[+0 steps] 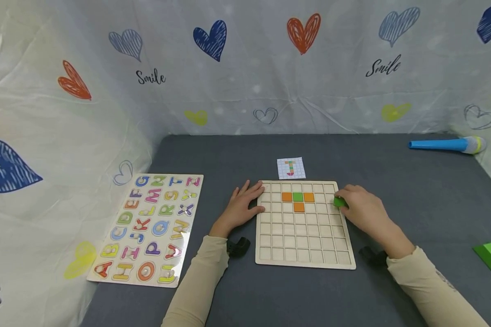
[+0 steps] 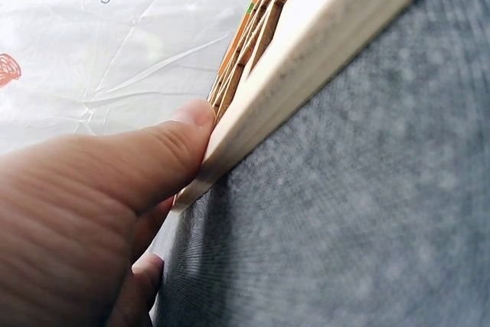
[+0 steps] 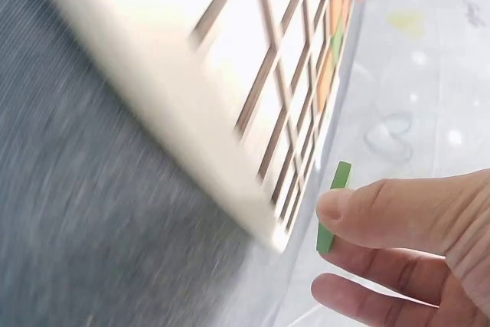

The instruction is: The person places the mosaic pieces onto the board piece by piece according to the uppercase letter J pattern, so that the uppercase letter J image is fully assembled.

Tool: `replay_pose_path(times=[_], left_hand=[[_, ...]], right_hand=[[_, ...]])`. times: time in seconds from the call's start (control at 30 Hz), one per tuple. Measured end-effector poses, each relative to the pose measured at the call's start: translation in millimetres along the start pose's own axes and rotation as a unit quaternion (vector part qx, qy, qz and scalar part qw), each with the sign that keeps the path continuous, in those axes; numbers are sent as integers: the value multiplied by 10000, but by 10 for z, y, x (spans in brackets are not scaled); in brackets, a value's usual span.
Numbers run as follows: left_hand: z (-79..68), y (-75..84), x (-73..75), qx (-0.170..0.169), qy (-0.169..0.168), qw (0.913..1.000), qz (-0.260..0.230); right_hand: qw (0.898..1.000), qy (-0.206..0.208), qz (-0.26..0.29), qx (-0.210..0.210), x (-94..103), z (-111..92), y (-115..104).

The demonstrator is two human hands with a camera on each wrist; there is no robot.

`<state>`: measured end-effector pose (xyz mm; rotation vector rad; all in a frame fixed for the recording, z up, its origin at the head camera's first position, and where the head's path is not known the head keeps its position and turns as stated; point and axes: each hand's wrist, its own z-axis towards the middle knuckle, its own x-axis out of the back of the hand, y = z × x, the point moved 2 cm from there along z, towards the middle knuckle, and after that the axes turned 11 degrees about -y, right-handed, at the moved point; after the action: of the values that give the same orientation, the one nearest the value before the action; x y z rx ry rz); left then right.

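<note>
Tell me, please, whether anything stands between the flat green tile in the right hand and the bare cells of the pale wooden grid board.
Nothing visible does: the right hand pinches the flat green tile at the right edge of the board, beside bare cells. The left hand touches the opposite edge, out of the way.

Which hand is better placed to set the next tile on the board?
The right hand, I'd judge: it pinches a green tile by the right edge of the board, while the left hand touches the opposite edge and shows no tile.
</note>
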<state>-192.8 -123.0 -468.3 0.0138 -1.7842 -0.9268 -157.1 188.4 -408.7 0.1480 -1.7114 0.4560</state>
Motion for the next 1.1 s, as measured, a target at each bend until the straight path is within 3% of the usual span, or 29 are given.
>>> replay_pose_path(times=[0.57,0.77,1.1], left_hand=[[4,-15,-27,17,48,10000,42],[13,2,-19,-16,51,10000,28],[3,-3,-12,-8,48,10000,9]], right_hand=[[9961,11,-194,861,-196,210,-524],[9944,-279,-207,1001,-230,214,-636],[9917,-232,-289,1230,-258,206,-719]])
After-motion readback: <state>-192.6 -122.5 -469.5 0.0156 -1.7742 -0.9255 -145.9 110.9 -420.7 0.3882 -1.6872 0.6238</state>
